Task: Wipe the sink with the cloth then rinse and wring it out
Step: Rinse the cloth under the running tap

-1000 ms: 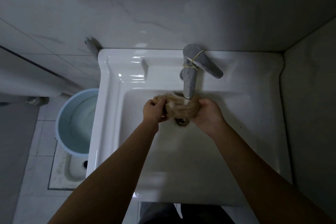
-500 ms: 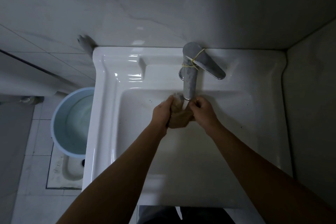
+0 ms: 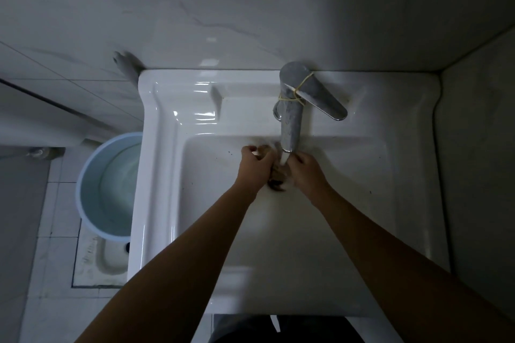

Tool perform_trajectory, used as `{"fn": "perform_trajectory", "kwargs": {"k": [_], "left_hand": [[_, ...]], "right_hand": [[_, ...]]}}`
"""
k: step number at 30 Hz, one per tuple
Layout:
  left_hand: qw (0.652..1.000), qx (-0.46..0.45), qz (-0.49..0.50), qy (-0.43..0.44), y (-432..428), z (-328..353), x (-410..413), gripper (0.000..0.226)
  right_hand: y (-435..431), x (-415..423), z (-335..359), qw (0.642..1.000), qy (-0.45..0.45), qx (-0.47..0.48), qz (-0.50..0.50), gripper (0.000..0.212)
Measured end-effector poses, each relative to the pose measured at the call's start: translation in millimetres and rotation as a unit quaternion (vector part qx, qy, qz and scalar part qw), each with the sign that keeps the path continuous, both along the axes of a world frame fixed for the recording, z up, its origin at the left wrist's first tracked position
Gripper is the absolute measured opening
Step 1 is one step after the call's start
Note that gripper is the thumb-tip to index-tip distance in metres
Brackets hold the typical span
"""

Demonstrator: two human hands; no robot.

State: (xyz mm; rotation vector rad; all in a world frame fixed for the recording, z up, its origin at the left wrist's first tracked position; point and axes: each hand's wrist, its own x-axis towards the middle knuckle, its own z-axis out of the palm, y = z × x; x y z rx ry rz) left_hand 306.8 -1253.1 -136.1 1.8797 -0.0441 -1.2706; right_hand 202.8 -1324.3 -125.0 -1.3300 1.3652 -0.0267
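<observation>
View from above of a white ceramic sink set into the corner of a tiled room. The landmark is the chrome faucet, which stands at the back rim of the sink with its spout reaching forward over the basin and its lever angled to the right; a thin yellow rubber band is looped around the faucet body and lever. A white stream of water falls from the spout tip.

Directly below the spout, the brown cloth is bunched into a small wad inside the basin, with the stream landing on it. The left hand is curled closed on the left side of the cloth and the right hand is curled closed on its right side, so the two hands meet just under the spout (most of the cloth is hidden between them, and only a dark frayed end shows beneath). Both bare forearms extend back from the faucet toward the viewer across the basin.

Scattered dark specks lie on the basin floor to either side of the faucet. Left of the faucet, beyond the sink's outer edge, a light blue bucket holding water stands on the floor.
</observation>
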Motion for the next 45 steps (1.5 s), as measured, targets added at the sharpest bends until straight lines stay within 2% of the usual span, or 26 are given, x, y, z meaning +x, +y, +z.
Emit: {"fn": "perform_trajectory", "kwargs": {"k": [3, 5, 7, 10, 11, 13, 15, 19, 22, 26, 30, 33, 35, 38, 41, 42, 43, 45], "left_hand": [[0.997, 0.014, -0.011, 0.076, -2, 2, 0, 0.047], [0.992, 0.005, 0.002, 0.123, -3, 6, 1, 0.042], [0.995, -0.002, 0.000, 0.102, -3, 5, 0, 0.040], [0.998, -0.005, -0.006, 0.059, -4, 6, -4, 0.042], [0.999, -0.009, -0.005, 0.050, -4, 7, -4, 0.042], [0.999, -0.015, -0.018, 0.021, -4, 8, -5, 0.039], [0.999, -0.020, -0.040, -0.018, -4, 10, -3, 0.036], [0.994, -0.039, -0.073, -0.069, 0, 13, -1, 0.030], [0.994, -0.051, -0.075, -0.068, 3, 15, -3, 0.032], [0.997, -0.020, -0.066, -0.027, 5, 17, -5, 0.028], [0.996, -0.027, -0.078, -0.037, 1, 21, -3, 0.021], [0.998, 0.007, -0.044, 0.043, -1, 27, 4, 0.037], [0.989, 0.036, -0.040, 0.135, 0, 26, 10, 0.051], [0.973, -0.029, 0.010, 0.229, 2, 20, 14, 0.051], [0.979, -0.070, 0.037, 0.186, 4, 17, 12, 0.041], [0.982, -0.071, 0.031, 0.171, 5, 17, 12, 0.040], [0.984, -0.071, 0.015, 0.165, 5, 17, 11, 0.040], [0.983, -0.070, -0.038, 0.164, 5, 20, 10, 0.039]], "right_hand": [[-6, 2, 2, 0.991, -0.015, 0.109, -0.071, 0.030], [-10, 0, 2, 0.986, -0.027, 0.151, -0.071, 0.029], [-12, -2, 2, 0.992, -0.013, 0.120, -0.034, 0.033], [-10, 4, 8, 1.000, 0.019, 0.013, -0.012, 0.035], [-9, 8, 9, 1.000, 0.021, 0.008, -0.013, 0.032], [-8, 14, 8, 0.998, 0.022, 0.057, -0.018, 0.021], [-5, 18, 8, 0.994, 0.031, 0.104, -0.031, 0.023], [1, 16, 8, 0.998, 0.058, 0.030, 0.008, 0.033], [1, 14, 8, 0.998, 0.064, 0.015, 0.022, 0.033], [1, 16, 10, 0.996, 0.075, 0.002, 0.040, 0.036], [-1, 16, 14, 0.997, 0.051, -0.023, 0.047, 0.031], [-6, 9, 20, 0.996, -0.007, -0.059, 0.063, 0.027], [-11, 3, 22, 0.992, -0.041, -0.067, 0.101, 0.022], [-12, -8, 21, 0.986, -0.074, -0.032, 0.145, 0.016], [-9, -15, 12, 0.992, -0.095, -0.046, 0.075, 0.018], [-10, -16, 6, 0.994, -0.091, -0.031, 0.043, 0.011], [-11, -17, 3, 0.995, -0.095, 0.008, 0.012, 0.004], [-12, -16, -2, 0.985, -0.096, 0.136, -0.037, 0.026]]}}
